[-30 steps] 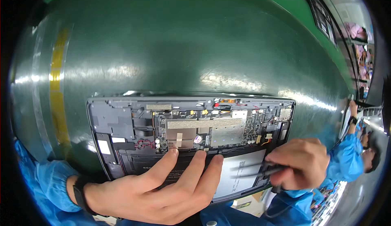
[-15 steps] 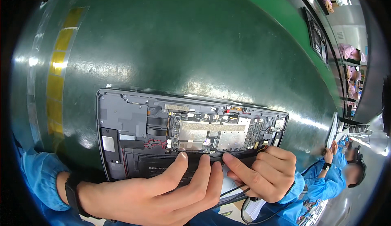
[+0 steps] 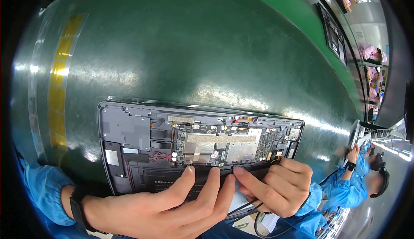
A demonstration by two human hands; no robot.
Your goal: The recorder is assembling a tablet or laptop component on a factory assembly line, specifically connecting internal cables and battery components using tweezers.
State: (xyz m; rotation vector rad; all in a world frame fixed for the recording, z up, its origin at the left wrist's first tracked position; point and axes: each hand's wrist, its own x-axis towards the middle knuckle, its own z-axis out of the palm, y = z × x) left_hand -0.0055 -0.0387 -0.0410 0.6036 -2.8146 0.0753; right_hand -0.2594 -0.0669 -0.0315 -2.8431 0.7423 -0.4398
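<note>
An opened dark grey laptop (image 3: 125,124) lies in front of me, tilted slightly, its insides bare. Its circuit board (image 3: 207,128) carries silver metal shields, and a black battery (image 3: 148,179) fills the near side. My left hand (image 3: 172,204) lies across the battery, fingers stretched out, tips along the board's near edge. Beside them, my right hand (image 3: 276,187) rests its extended index fingertip on the same edge, other fingers curled in. A black cable (image 3: 258,224) runs out by its curled fingers; whether they grip it, or anything else, is hidden.
Green worktop (image 3: 172,49) spreads beyond the laptop. Yellow tape (image 3: 58,84) is stuck along its left side. Another opened laptop (image 3: 332,34) sits at the far right, by a dark rail. A co-worker in blue (image 3: 345,187) is at the right, and people in pink work farther off.
The whole view has shifted a little, so the laptop and tape sit slightly lower and farther left. Both hands stay at the board's near edge with almost the same pose.
</note>
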